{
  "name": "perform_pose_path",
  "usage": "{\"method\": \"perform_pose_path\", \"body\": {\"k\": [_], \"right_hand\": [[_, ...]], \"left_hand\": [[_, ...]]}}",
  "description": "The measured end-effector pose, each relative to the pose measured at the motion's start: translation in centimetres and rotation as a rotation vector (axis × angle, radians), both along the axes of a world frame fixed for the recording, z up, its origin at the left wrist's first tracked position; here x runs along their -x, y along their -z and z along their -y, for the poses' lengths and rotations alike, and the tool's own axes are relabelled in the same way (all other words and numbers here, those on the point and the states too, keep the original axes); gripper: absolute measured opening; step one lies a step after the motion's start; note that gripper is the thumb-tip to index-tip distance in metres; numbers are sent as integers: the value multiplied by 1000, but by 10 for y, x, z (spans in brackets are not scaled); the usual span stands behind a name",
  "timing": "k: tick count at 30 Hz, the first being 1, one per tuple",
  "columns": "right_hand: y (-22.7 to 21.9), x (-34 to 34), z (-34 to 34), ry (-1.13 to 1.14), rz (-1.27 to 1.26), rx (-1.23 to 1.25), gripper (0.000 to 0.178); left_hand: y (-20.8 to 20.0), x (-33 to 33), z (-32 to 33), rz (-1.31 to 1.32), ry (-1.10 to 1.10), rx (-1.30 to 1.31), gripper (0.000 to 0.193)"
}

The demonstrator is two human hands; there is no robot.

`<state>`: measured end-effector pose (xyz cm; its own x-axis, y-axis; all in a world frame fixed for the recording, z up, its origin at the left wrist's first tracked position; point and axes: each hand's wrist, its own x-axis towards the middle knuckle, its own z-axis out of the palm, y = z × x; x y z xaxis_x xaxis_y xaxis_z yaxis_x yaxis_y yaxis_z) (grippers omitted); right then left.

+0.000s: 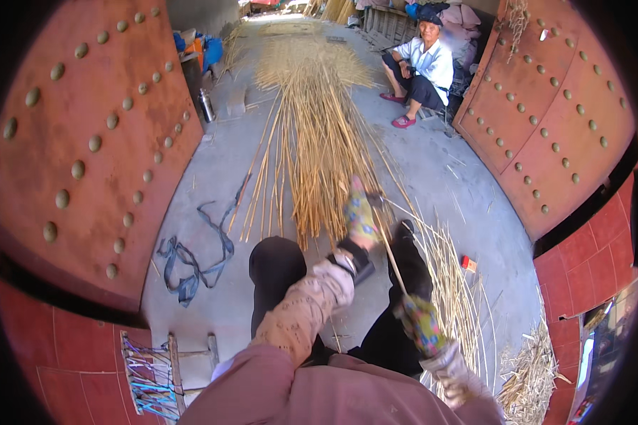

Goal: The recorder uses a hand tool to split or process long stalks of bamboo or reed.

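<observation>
My left hand, in a patterned yellow-green glove, reaches forward over the near right edge of a spread of long straw-coloured stalks. Its fingers look stretched out, though slightly blurred. Lower and to the right, my right hand, in a similar glove, is closed on the near end of a thin pale stick. That stick slants up and left past my left wrist. A small dark piece shows near its far end, beside my left hand; whether they are joined is hard to tell.
More stalks lie by my right leg, near a small red box. Blue-grey strips lie left. A wooden stool stands low left. Another person sits at the back right. Studded red doors flank the floor.
</observation>
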<state>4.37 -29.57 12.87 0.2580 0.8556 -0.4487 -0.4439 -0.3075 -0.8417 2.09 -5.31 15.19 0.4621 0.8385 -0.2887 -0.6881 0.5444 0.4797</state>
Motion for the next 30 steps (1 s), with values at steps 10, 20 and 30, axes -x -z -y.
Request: {"method": "perform_pose_path", "body": {"k": [10, 20, 30], "right_hand": [[92, -52, 165, -480, 1077, -379, 38], [28, -12, 5, -76, 25, -77, 20], [3, -15, 101, -259, -174, 108, 20]], "left_hand": [[13, -5, 27, -74, -8, 100, 45], [41, 0, -7, -65, -100, 8, 47], [65, 10, 21, -116, -42, 168, 41]]}}
